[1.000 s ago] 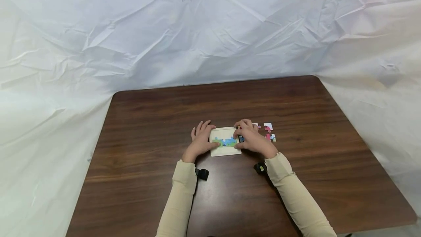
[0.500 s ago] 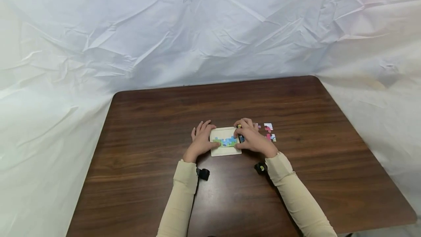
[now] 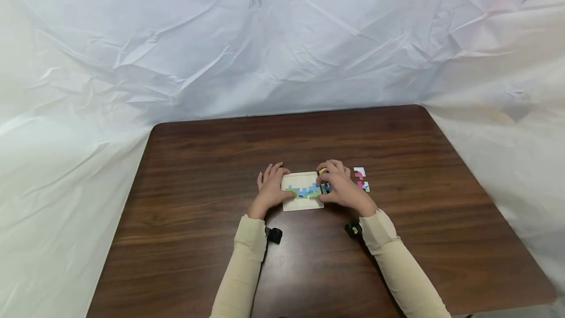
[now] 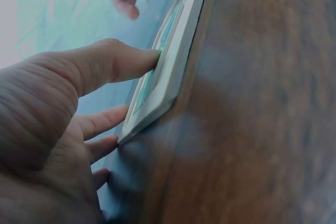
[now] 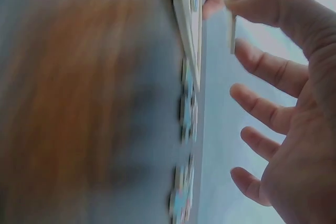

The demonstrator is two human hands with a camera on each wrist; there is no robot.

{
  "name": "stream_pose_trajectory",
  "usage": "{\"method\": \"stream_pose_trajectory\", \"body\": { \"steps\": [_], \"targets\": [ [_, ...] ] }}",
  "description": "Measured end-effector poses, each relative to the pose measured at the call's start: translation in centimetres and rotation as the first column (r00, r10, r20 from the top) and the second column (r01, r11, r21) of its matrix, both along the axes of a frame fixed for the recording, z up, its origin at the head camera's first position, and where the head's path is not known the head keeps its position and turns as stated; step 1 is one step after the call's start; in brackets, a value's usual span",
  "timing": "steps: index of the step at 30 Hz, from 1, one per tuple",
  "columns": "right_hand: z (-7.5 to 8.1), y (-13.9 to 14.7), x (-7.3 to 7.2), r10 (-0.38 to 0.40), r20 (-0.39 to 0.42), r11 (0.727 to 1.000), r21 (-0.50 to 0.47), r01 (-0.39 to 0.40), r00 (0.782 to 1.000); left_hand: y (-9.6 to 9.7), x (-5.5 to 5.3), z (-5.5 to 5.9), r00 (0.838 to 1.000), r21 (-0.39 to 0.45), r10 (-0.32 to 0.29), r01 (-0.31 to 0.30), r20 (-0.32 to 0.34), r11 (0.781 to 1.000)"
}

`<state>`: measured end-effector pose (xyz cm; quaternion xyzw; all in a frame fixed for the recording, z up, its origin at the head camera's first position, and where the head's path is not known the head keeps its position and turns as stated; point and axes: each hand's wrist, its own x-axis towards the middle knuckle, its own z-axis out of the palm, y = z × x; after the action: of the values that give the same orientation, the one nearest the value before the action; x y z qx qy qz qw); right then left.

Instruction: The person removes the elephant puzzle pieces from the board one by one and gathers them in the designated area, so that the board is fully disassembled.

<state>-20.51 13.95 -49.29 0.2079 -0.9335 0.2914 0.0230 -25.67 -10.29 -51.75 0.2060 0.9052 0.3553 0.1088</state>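
A cream puzzle tray [image 3: 302, 179] lies flat on the table, with a row of joined blue and green jigsaw pieces [image 3: 303, 192] across it. My left hand [image 3: 269, 193] is spread at the tray's left side. Its straight thumb presses on the left end of the row, and the fingers reach along the edge. Over the tray's right edge, my right hand [image 3: 343, 188] pinches a thin jigsaw piece [image 5: 230, 30] between thumb and index finger. In the right wrist view that piece is edge-on, raised above the tray, its picture hidden. The other right fingers are spread.
Pink and white jigsaw pieces [image 3: 359, 173] lie right of my right hand. A blue piece [image 3: 326, 188] and others sit beside the tray, partly hidden under that hand. The brown wooden table [image 3: 198, 185] has white sheeting [image 3: 282, 53] behind it and at both sides.
My right hand has shifted slightly right, away from the row, with the pinched piece, covering more of the loose pieces. The left hand keeps its place. The head view has tilted up slightly.
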Motion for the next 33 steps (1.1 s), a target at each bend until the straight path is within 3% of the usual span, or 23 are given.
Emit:
{"method": "stream_pose_trajectory", "body": {
  "steps": [7,21,28,33],
  "targets": [
    [-0.2,2.2,1.3,-0.082,0.008,0.996,-0.032,0.082,0.997,-0.3,-0.2,0.0,1.0,-0.001,-0.025,0.025,0.0,1.0],
    [0.0,7.4,3.2,-0.137,0.007,0.991,0.01,0.137,0.991,-0.2,-0.5,0.2,0.999,0.025,-0.042,0.042,0.0,0.999],
    [-0.3,9.8,5.3,-0.182,0.068,0.982,0.071,0.177,0.981,-0.5,-0.3,-0.1,0.998,0.02,-0.056,0.056,0.001,0.998],
    [-0.4,10.6,5.8,-0.196,0.099,0.978,0.091,0.187,0.976,-0.7,-0.3,0.0,0.999,0.025,-0.054,0.054,-0.004,0.998]
  ]
}}
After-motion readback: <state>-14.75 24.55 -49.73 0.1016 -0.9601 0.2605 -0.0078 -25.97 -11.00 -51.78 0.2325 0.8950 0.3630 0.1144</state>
